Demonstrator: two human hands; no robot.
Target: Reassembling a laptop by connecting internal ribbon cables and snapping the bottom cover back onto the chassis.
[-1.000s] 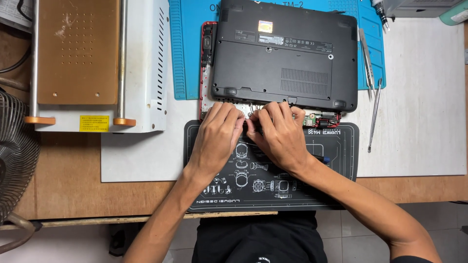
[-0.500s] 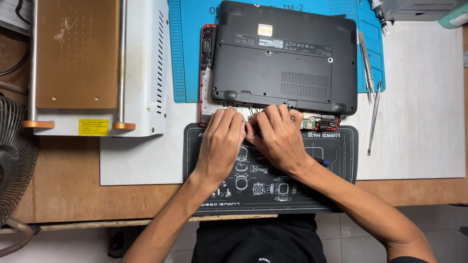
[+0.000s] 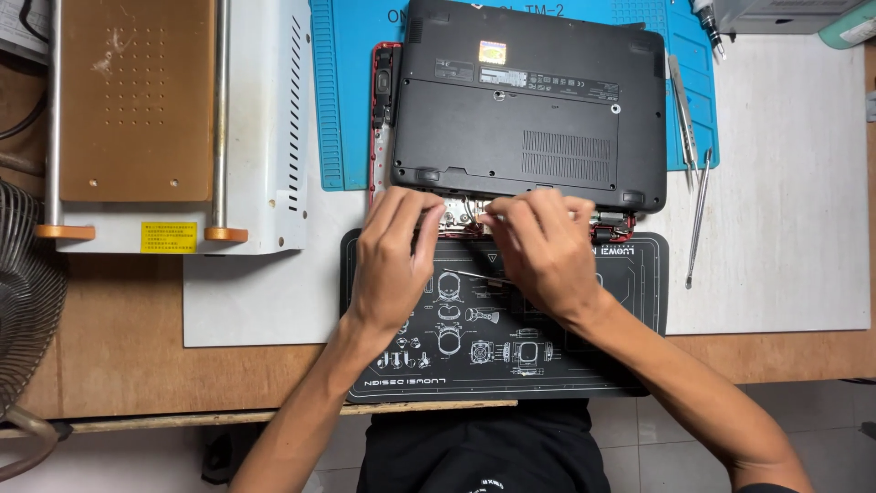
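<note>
A black laptop (image 3: 529,119) lies bottom up on a blue mat (image 3: 342,91), its red lid edge showing at the left. Along its near edge the cover is off, and a strip of wires and small parts (image 3: 461,212) shows. My left hand (image 3: 392,260) rests its bent fingertips on that strip at the left. My right hand (image 3: 547,251) is beside it, with thumb and forefinger pinched at the thin wires in the middle. What lies under the fingers is hidden. A thin metal tool (image 3: 465,273) lies on the black mat (image 3: 630,283) between my hands.
A white machine with a brown perforated plate (image 3: 137,100) stands at the left, with a fan grille (image 3: 27,301) below it. Tweezers and a thin metal pick (image 3: 698,219) lie to the right of the laptop on a white sheet (image 3: 785,201). The wooden bench edge (image 3: 182,420) runs near me.
My hands were pressed together at the laptop's near edge. They have drawn slightly apart, and the metal tool on the black mat now shows between them.
</note>
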